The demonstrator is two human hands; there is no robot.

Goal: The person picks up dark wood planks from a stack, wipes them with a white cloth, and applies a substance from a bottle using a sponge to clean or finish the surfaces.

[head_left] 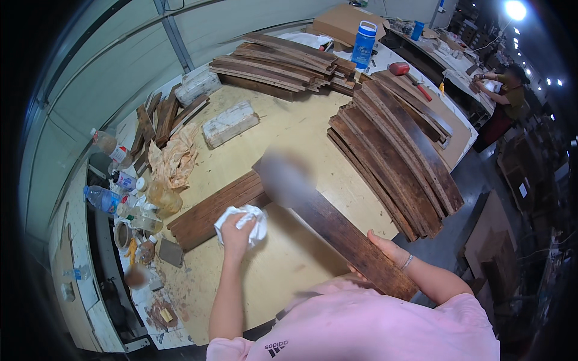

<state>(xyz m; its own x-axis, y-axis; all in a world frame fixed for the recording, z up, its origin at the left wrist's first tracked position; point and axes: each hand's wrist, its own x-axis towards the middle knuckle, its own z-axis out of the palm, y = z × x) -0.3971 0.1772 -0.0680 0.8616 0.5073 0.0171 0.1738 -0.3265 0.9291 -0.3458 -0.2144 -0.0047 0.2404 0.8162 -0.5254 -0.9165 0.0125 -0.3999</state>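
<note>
My left hand (233,234) is closed around a crumpled white cloth (257,230), just beside a brown wooden plank (198,219) lying on the table. My right hand (388,249) grips the near end of a second dark wooden plank (343,234), thumb on its edge and fingertips showing at the other side. This plank slants away from my body, tilted above the tabletop. A blurred patch hides its far end and part of the lying plank, so I cannot tell whether they touch.
Stacked curved planks (397,156) lie at the right, more planks (274,63) at the back. A whitish block (230,123) and a peach rag (174,157) sit left of centre. Bottles (102,198) and jars line the left edge. A blue bottle (363,45) stands behind; a person (509,99) works far right.
</note>
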